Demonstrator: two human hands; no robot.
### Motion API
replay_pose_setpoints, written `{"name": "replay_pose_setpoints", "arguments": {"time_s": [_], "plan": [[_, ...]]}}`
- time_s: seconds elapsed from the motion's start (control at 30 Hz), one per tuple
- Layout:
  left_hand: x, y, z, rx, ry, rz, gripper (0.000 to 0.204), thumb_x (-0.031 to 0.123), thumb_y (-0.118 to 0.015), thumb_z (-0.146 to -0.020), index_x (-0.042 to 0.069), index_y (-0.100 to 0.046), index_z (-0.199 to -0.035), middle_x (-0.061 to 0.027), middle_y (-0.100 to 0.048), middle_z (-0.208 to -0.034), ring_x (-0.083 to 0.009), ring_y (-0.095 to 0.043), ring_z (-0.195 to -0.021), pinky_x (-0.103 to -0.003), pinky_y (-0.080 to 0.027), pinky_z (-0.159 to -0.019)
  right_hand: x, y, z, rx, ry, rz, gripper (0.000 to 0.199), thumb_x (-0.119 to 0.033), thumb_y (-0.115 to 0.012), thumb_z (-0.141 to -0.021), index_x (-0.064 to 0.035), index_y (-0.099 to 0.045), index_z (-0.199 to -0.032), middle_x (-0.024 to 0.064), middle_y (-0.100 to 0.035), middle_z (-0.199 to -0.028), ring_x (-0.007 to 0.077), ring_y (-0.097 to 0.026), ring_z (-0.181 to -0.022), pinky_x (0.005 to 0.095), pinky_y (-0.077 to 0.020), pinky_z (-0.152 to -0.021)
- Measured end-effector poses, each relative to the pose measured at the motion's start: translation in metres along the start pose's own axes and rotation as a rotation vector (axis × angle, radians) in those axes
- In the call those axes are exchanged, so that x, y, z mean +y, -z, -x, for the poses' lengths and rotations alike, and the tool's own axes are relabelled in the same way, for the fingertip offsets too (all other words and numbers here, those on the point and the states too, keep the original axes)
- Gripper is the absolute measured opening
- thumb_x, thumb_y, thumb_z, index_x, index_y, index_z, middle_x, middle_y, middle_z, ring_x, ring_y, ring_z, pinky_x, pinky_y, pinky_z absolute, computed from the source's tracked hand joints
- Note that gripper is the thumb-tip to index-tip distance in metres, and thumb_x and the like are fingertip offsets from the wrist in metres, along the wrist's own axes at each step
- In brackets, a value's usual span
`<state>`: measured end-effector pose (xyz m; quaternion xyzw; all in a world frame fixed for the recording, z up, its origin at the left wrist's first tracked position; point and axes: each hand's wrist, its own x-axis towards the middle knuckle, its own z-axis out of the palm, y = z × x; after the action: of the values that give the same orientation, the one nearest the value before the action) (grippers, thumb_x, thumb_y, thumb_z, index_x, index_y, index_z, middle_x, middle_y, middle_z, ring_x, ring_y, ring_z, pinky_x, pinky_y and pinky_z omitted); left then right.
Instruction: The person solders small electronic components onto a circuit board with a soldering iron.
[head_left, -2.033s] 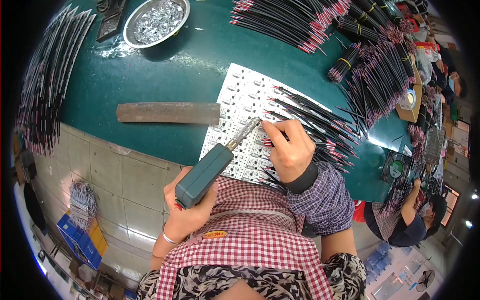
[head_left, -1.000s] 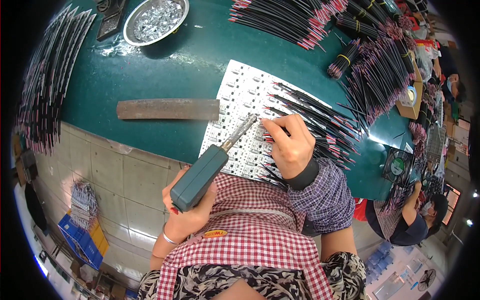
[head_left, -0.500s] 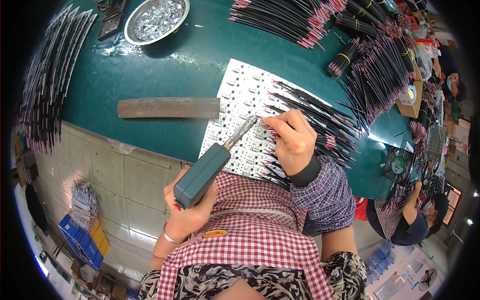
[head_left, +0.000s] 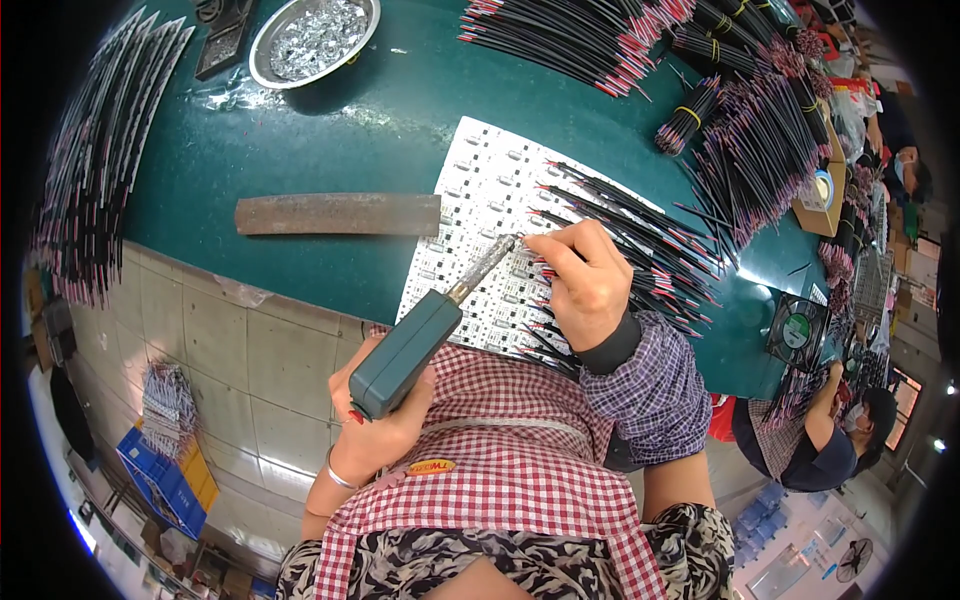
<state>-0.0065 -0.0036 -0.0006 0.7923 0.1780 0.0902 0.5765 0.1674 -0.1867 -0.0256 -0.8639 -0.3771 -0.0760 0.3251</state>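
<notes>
My left hand (head_left: 372, 425) grips the teal handle of a soldering iron (head_left: 410, 348), whose metal tip (head_left: 497, 252) touches a white circuit board panel (head_left: 480, 200) on the green table (head_left: 340, 140). My right hand (head_left: 585, 280) pinches a thin black wire with a red end right at the iron's tip. Several more black and red wires (head_left: 630, 240) lie fanned across the panel's right side, soldered along its rows as far as I can tell.
A rusty flat metal bar (head_left: 338, 214) lies left of the panel. A metal bowl of silvery bits (head_left: 313, 36) stands at the back. Wire bundles (head_left: 590, 35) cover the far and right table, more hang at the left edge (head_left: 85, 170). Another person (head_left: 810, 440) sits at right.
The iron tip and my right hand have shifted slightly along the panel's row of wires; the left hand keeps its grip on the iron. Nothing else has moved.
</notes>
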Motion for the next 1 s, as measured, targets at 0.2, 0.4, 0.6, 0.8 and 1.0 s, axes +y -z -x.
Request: {"name": "replay_pose_setpoints", "arguments": {"time_s": [0.2,0.4,0.6,0.8,1.0], "plan": [[0.0002,-0.0002,0.0011,-0.002,-0.007,-0.025,0.015,-0.006,-0.070,-0.074,-0.005,-0.068,-0.089,-0.0113,-0.063,-0.079,-0.0162,-0.059,-0.058,-0.028,-0.047,-0.052,-0.0007,0.0013,0.0004,-0.031,0.067,0.074,0.037,0.009,-0.063,-0.060,-0.0008,-0.070,-0.095,0.0071,-0.056,-0.081,0.0238,-0.059,-0.075,0.0357,-0.0506,-0.058],[0.0003,-0.0011,-0.0011,0.036,-0.062,-0.031,0.015,-0.005,-0.070,-0.074,-0.005,-0.068,-0.089,-0.0115,-0.064,-0.080,-0.0166,-0.059,-0.058,-0.028,-0.047,-0.052,-0.0023,0.0015,0.0001,-0.027,0.077,0.093,0.038,0.008,-0.063,-0.060,-0.0003,-0.070,-0.096,0.0072,-0.055,-0.081,0.0236,-0.059,-0.075,0.0352,-0.0506,-0.059],[-0.0036,-0.0029,-0.0024,0.022,-0.048,-0.023,0.016,-0.006,-0.070,-0.074,-0.005,-0.068,-0.089,-0.0115,-0.063,-0.080,-0.0164,-0.059,-0.058,-0.028,-0.046,-0.052,-0.0040,0.0019,-0.0007,-0.039,0.081,0.116,0.037,0.006,-0.063,-0.061,-0.0002,-0.069,-0.096,0.0067,-0.054,-0.080,0.0229,-0.058,-0.074,0.0343,-0.0501,-0.059],[0.0011,-0.0029,-0.0051,0.001,-0.042,-0.043,0.014,-0.006,-0.070,-0.075,-0.005,-0.068,-0.088,-0.0108,-0.062,-0.078,-0.0162,-0.058,-0.058,-0.027,-0.046,-0.053,-0.0040,0.0009,0.0007,-0.037,0.082,0.131,0.032,0.002,-0.064,-0.065,0.0001,-0.069,-0.096,0.0066,-0.054,-0.079,0.0226,-0.057,-0.073,0.0336,-0.0497,-0.060],[-0.0049,-0.0008,0.0040,0.056,-0.046,-0.036,0.017,-0.003,-0.072,-0.075,-0.003,-0.070,-0.092,-0.0097,-0.064,-0.077,-0.0156,-0.060,-0.058,-0.027,-0.048,-0.054,-0.0043,0.0018,0.0001,-0.040,0.084,0.124,0.031,0.002,-0.064,-0.066,0.0004,-0.069,-0.096,0.0068,-0.054,-0.080,0.0229,-0.057,-0.073,0.0340,-0.0499,-0.061]]}}
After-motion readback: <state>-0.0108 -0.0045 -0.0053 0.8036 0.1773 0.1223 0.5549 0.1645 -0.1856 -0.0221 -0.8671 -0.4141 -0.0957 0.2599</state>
